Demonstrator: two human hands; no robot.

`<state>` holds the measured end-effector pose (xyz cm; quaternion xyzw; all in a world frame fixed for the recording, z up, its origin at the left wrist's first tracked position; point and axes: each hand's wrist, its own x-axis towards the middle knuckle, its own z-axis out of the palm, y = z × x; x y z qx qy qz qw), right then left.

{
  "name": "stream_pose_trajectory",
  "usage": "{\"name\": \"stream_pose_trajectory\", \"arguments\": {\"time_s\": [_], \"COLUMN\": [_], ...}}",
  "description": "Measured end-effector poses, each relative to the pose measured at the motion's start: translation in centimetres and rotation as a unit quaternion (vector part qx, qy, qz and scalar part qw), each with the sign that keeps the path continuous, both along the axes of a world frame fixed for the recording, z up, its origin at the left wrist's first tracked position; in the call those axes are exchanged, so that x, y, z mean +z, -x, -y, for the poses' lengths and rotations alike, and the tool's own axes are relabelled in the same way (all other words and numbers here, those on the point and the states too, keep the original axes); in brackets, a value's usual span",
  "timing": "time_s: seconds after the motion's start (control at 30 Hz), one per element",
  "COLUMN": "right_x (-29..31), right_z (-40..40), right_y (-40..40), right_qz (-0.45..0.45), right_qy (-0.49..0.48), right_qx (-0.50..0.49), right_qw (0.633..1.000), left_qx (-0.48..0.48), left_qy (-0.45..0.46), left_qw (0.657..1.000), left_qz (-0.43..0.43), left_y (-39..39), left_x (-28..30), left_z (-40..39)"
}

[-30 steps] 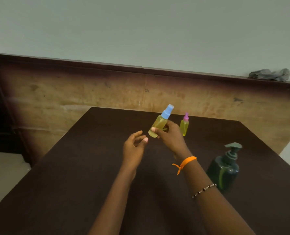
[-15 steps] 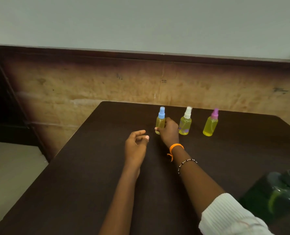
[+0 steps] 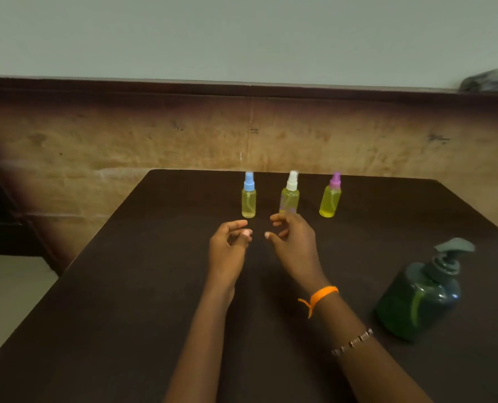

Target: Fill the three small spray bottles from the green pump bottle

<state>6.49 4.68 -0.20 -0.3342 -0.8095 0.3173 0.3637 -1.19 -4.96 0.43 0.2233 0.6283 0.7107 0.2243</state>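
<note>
Hands (image 3: 230, 245) (image 3: 294, 242) loosely curled, grip empty

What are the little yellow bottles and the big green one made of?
Little spray bottles: likely clear, glossy plastic, since the yellow liquid shows through. Green pump bottle: probably tinted see-through plastic; its tube shows inside. Its grey pump looks matte plastic.

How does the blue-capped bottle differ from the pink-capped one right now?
The blue-capped bottle stands at the left end of the row, the pink-capped bottle at the right end. The blue-capped bottle looks slimmer and its liquid paler; the pink-capped bottle looks rounder and a stronger yellow. The blue-capped bottle stands just beyond the left hand; the pink-capped one stands clear of both hands. Both are upright, capped, filled with yellow liquid and unheld.
</note>
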Motion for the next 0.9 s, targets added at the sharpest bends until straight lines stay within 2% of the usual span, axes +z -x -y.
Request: {"name": "stream_pose_trajectory", "arguments": {"time_s": [0.13, 0.23, 0.37, 0.47, 0.53, 0.63, 0.9], "right_x": [0.7, 0.7, 0.0, -0.6, -0.7, -0.3, -0.3], "right_z": [4.0, 6.4, 7.8, 5.6, 3.7, 1.7, -3.9], "right_y": [-7.7, -13.4, -19.8, -22.5, -23.2, -22.1, -15.6], "right_qz": [-0.016, -0.059, -0.155, -0.120, -0.059, -0.044, -0.034], "right_qy": [-0.050, -0.056, -0.050, -0.005, 0.079, 0.141, 0.117], "right_qx": [0.010, -0.013, -0.173, -0.245, -0.201, -0.101, -0.097], "right_qw": [0.999, 0.997, 0.971, 0.962, 0.975, 0.984, 0.988], "left_qx": [-0.065, -0.127, -0.202, -0.260, -0.291, -0.331, -0.285], "left_qy": [0.002, 0.017, 0.024, 0.043, 0.055, 0.052, 0.050], "left_qw": [0.998, 0.991, 0.977, 0.962, 0.951, 0.938, 0.951], "left_qz": [-0.019, -0.046, -0.061, -0.076, -0.083, -0.092, -0.111], "left_y": [-4.4, -8.0, -12.7, -15.1, -15.9, -15.9, -10.6], "left_x": [0.2, 0.1, 0.6, 0.8, 0.5, 0.1, 0.0], "left_z": [0.2, 0.1, -0.4, -1.2, -1.8, -3.1, -9.1]}}
